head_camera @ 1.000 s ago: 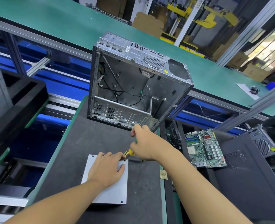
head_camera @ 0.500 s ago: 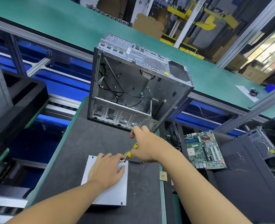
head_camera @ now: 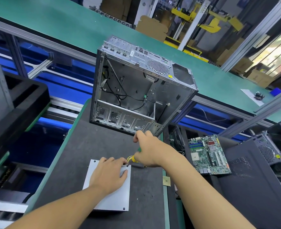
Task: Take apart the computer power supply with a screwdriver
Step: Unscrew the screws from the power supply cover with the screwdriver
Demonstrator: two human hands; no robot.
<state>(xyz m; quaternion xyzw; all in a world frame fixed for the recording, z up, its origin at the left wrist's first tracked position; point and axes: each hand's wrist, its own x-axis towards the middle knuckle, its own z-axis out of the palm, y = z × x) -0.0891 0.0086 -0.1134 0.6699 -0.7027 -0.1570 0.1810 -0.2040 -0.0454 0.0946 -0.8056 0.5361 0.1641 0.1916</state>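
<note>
Grey metal power supply box (head_camera: 110, 198): your left hand (head_camera: 110, 175) presses flat — fingers spread.
Right hand (head_camera: 150, 152): grips your yellow-and-green-handled screwdriver (head_camera: 134, 158) at its corner.

This was a factory hall for taking old computers apart. An empty computer case (head_camera: 141, 90) stood open on a dark work mat (head_camera: 93, 146). Behind the case ran a long green conveyor belt (head_camera: 62, 25) on an aluminium frame, and beyond it stood cardboard boxes (head_camera: 153, 28) and yellow machinery (head_camera: 219, 19). To the right of the case lay a bare motherboard (head_camera: 209, 156) and more black cases (head_camera: 278, 146); to its left was a black tray (head_camera: 20, 100).
</note>
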